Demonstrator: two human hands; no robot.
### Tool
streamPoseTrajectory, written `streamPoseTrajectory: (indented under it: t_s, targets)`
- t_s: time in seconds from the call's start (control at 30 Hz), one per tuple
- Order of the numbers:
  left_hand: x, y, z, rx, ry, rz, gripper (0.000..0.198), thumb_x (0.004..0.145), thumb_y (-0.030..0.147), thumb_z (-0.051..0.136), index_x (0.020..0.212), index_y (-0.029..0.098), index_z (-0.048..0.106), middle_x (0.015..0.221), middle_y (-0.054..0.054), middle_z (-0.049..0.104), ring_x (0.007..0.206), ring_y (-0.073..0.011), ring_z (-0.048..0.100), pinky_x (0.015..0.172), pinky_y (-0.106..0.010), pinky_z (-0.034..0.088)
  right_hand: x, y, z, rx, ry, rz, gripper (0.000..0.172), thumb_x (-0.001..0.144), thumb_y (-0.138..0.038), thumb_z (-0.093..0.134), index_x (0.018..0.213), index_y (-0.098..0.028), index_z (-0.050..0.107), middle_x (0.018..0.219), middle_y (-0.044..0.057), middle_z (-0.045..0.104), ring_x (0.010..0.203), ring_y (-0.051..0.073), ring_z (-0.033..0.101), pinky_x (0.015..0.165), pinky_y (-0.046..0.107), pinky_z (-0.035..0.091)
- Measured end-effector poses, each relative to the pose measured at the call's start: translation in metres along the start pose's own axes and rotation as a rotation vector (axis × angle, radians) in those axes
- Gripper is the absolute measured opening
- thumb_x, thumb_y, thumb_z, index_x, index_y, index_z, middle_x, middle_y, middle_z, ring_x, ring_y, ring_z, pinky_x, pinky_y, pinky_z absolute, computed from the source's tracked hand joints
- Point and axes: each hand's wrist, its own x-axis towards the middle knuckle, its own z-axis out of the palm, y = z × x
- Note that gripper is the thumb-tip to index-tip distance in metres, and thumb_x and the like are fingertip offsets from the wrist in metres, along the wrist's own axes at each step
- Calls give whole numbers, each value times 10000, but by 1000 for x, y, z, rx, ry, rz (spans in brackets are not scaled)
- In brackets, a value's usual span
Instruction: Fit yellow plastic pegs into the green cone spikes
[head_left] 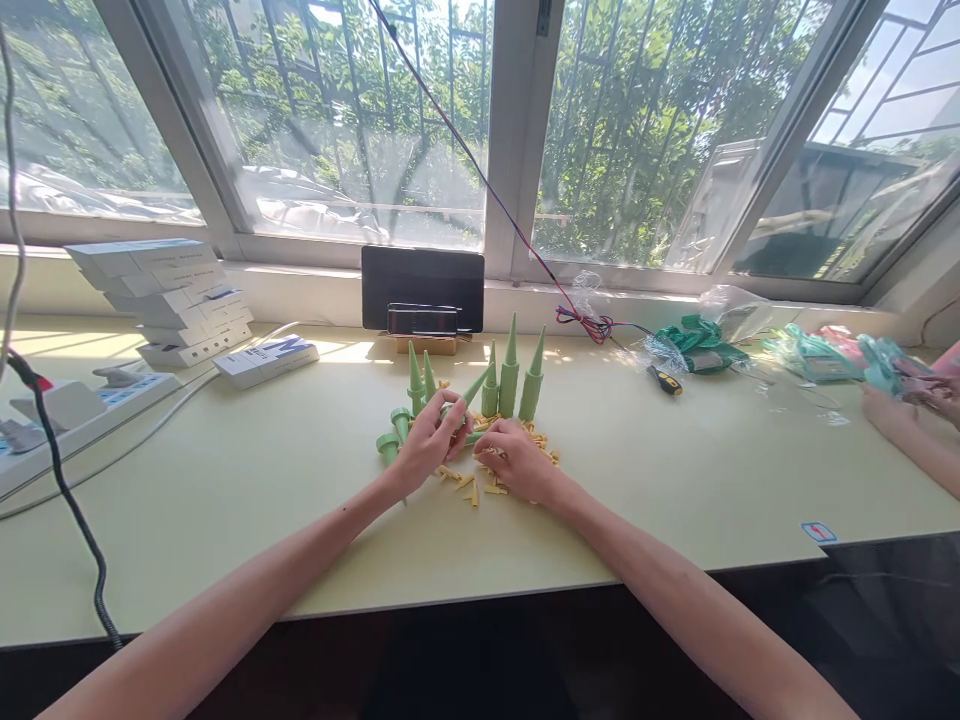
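Note:
My left hand [435, 438] is closed round a green plastic spike [477, 384], whose pointed end slants up to the right. Beside it, my right hand [516, 458] is low over a heap of small yellow plastic pieces [474, 492], its fingers curled together; what they pinch, if anything, is too small to make out. Behind the hands several green spikes stand point up, among them a tall one [509, 375] and another [532, 380]. Two green spikes with wide collars, one of them nearest me [388, 446], lie tip down to the left of my left hand.
A black tablet [422, 285] leans on a stand by the window. White boxes [176, 300] are stacked at the left, near a power strip [97, 415]. At the right lie a yellow-black tool [665, 381], green plastic bags [697, 345] and another person's hands [896, 410].

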Motion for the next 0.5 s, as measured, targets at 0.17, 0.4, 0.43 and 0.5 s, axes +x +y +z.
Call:
streamPoseTrajectory:
  t_s: [0.17,0.4,0.43,0.5]
  targets:
    - [-1,0,0,-11,-27,-6,314,959,500,484,874,198,481,681,29,547,408,-53,386,385,-193,297,1,0,-2,52,48,32,92,891,-104,620,893,-184,666,949,64,593,953,202,565,863,347,466]
    - [-1,3,-1,-52,-61,-34,353,959,518,470,881,181,535,631,21,515,440,-76,429,386,-194,328,2,-3,-5,119,145,49,71,930,-163,559,900,-190,617,918,50,640,910,192,580,818,329,464]
    - [-1,4,0,-51,-66,-39,359,960,524,466,890,180,540,602,28,495,437,-80,428,386,-193,334,2,-3,-5,125,161,57,68,933,-181,554,905,-191,614,907,47,649,890,190,585,800,322,466]
    - [-1,4,0,-45,-71,-46,366,956,533,468,904,179,545,564,38,465,434,-85,430,387,-192,342,2,-4,-5,133,199,69,81,939,-219,542,918,-192,615,887,43,659,842,183,589,756,305,468]
